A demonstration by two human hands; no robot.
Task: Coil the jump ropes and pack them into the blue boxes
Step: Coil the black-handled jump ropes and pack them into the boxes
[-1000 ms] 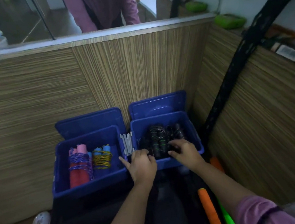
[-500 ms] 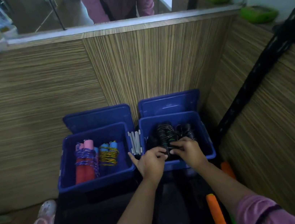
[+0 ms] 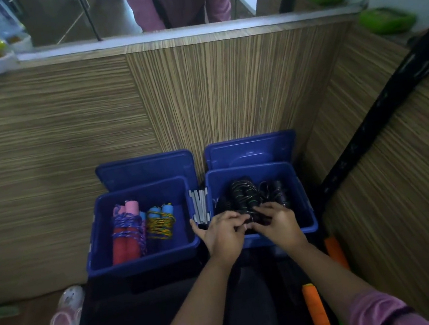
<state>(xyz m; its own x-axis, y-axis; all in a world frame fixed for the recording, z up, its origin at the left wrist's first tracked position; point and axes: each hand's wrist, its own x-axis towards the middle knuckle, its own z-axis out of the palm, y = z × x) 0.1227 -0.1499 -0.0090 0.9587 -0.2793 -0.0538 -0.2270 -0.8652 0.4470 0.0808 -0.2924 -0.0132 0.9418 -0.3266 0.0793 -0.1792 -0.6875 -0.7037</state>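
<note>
Two open blue boxes stand side by side against a wood-grain wall. The left box (image 3: 101, 244) holds a coiled rope with red and pink handles (image 3: 127, 231) and a coiled yellow rope with blue handles (image 3: 161, 220). The right box (image 3: 303, 202) holds several coiled black ropes (image 3: 243, 195). Both my hands are at the near end of the right box. My left hand (image 3: 224, 234) and my right hand (image 3: 278, 222) have their fingers curled on a black rope bundle (image 3: 254, 216) between them.
Each box's blue lid (image 3: 145, 169) leans on the wall behind it. White sticks (image 3: 199, 204) stand between the boxes. Orange foam handles (image 3: 317, 310) lie at lower right, a pink shoe (image 3: 65, 318) on the floor at left. A black diagonal bar (image 3: 382, 111) crosses on the right.
My hands have drawn closer together over the black ropes, fingertips now meeting on the bundle. The view has shifted slightly; the boxes have not moved.
</note>
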